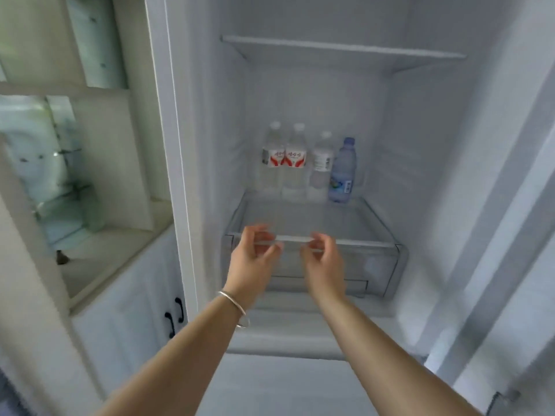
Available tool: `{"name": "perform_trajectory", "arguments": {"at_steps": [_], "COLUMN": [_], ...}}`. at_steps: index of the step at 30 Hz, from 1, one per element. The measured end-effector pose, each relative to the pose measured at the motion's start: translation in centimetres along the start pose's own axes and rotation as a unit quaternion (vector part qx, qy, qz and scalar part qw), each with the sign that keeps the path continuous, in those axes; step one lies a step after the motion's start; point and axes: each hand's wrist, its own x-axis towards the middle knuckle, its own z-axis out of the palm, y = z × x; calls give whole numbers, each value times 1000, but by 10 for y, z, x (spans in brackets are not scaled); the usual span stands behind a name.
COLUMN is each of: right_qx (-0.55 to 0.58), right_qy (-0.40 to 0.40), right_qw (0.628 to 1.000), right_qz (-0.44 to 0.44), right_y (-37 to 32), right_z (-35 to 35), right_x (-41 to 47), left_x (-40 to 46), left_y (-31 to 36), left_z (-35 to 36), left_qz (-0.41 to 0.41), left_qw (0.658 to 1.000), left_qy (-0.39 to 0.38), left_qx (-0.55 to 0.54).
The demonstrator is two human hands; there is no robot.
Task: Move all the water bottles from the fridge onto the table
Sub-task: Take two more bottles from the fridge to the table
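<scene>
Your left hand [255, 256] and right hand [322, 259] are hovering empty, fingers loosely curled and parted, at the front edge of the glass shelf [360, 243]. Beyond your fingertips, well back on that shelf inside the fridge [420, 145], four water bottles are standing upright in a row: two red-labelled bottles [283, 159], touching each other, a clear bottle [322, 160] and a blue bottle [342, 171]. They are likely full, heavy, thin-walled and possibly slick with condensation. Wrap each around the labelled mid-body, not the cap.
</scene>
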Motion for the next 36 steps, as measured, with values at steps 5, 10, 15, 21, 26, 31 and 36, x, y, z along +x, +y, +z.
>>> {"name": "perform_trajectory", "arguments": {"at_steps": [5, 10, 15, 21, 26, 31, 36], "right_qx": [63, 60, 12, 17, 52, 23, 28], "right_qy": [92, 122, 135, 77, -13, -43, -18], "right_qw": [994, 991, 990, 996, 998, 998, 997], "right_qz": [20, -9, -28, -34, 17, 46, 64], "right_y": [7, 13, 30, 63, 86, 109, 104], "right_z": [4, 1, -11, -17, -5, -4, -6], "right_x": [106, 192, 273, 330, 353, 354, 344], "left_x": [85, 166, 224, 261, 278, 294, 293], "left_y": [-2, -11, -31, -62, -88, -96, -96], "left_z": [50, 95, 151, 198, 223, 232, 240], "left_qz": [-15, -29, -20, 63, 11, 26, 20], "left_qw": [998, 995, 994, 995, 1000, 998, 996], "left_qy": [-48, -82, -107, -55, 9, 29, 71], "left_qx": [-39, -52, -4, 57, 11, -47, -49]}}
